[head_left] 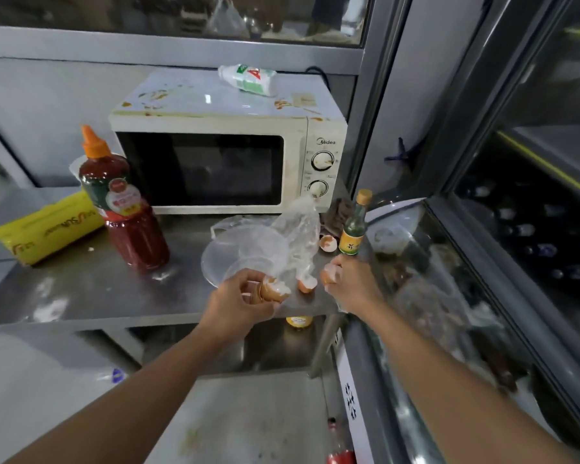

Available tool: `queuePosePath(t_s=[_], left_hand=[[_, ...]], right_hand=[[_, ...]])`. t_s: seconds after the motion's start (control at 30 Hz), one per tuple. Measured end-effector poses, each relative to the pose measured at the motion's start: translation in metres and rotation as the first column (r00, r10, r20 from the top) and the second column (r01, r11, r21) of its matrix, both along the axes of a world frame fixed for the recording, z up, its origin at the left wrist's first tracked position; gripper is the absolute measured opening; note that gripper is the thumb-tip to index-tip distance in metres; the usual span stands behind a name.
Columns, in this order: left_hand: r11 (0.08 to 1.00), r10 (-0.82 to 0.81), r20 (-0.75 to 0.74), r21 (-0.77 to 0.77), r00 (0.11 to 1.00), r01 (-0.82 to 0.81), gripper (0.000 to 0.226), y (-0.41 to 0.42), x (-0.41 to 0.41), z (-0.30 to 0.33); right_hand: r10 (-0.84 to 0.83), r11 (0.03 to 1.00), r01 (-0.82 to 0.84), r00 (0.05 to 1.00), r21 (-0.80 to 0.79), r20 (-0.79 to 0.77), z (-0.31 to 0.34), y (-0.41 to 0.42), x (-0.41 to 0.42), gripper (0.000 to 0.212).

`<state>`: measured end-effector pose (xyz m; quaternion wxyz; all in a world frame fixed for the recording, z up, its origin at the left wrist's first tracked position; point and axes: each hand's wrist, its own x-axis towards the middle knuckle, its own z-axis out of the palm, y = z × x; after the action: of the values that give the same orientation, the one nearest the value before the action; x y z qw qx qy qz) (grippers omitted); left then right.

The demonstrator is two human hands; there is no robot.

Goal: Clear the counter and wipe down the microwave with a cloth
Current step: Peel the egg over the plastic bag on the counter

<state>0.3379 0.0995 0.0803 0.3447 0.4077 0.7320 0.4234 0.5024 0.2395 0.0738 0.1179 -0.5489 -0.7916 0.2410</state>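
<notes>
A stained cream microwave point(215, 162) stands at the back of the steel counter point(91, 289), with a crumpled white packet point(248, 78) on its top. My left hand point(238, 303) is shut on several brown eggshells point(275, 289) at the counter's front edge. My right hand point(352, 283) grips another eggshell half point(330, 274). One shell point(307, 284) lies between my hands, another point(327, 243) sits beside a small green bottle point(354, 226). Clear plastic lids and a bag point(258, 249) lie in front of the microwave. A brown cloth point(337, 216) sits behind the green bottle.
A big red sauce bottle point(124, 202) with an orange cap stands left of the microwave, next to a yellow packet point(44, 226). A glass display case point(449, 296) runs along the right. A lower shelf holds a yellow-lidded jar point(298, 321).
</notes>
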Motion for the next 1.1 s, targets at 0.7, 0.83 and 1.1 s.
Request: queuePosePath(t_s=[0.7, 0.83, 1.1], left_hand=[[0.999, -0.044, 0.017, -0.009, 0.999, 0.044, 0.041, 0.015, -0.018, -0.021], [0.998, -0.068, 0.015, 0.002, 0.998, 0.068, 0.038, 0.013, -0.018, -0.013], [0.995, -0.09, 0.023, 0.033, 0.996, 0.089, 0.037, 0.01, -0.017, 0.015]], right_hand=[[-0.047, 0.999, 0.047, 0.997, 0.013, 0.061, -0.064, 0.008, -0.05, 0.042], [-0.131, 0.991, 0.131, 0.991, -0.012, -0.013, -0.043, 0.001, -0.037, 0.038], [-0.048, 0.997, 0.031, 0.968, -0.075, -0.246, 0.041, -0.017, -0.019, 0.029]])
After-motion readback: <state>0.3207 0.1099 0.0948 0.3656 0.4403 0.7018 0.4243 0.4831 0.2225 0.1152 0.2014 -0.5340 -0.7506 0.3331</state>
